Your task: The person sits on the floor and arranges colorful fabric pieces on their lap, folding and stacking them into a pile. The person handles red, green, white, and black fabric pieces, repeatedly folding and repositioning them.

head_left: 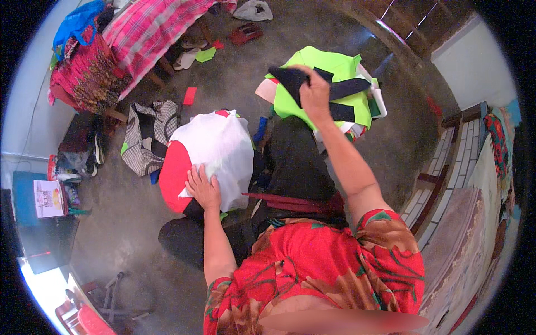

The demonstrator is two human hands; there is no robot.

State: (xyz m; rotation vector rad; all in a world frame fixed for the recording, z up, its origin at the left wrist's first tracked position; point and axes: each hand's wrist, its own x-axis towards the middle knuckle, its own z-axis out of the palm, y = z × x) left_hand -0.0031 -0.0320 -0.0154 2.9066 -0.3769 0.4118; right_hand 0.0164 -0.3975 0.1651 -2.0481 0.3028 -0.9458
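My left hand (204, 187) lies flat with fingers spread on a heap of white cloth (215, 142), right where it meets a red cloth piece (174, 176). Farther off and to the right, my right hand (315, 92) grips a dark cloth piece (287, 81), its fingers closed over the edge. That piece is lifted above a pile of neon green cloth (301, 58). Other dark strips (349, 87) lie on the green pile. What lies beneath the green cloth is mostly hidden, apart from some white, pink and red edges.
A checked black-and-white cloth bag (148, 137) lies left of the white heap. A red scrap (190, 95) is on the concrete floor. A bed with a pink plaid cover (151, 36) stands far left, shoes (187, 60) beside it. Dark cloth (296, 162) covers my lap.
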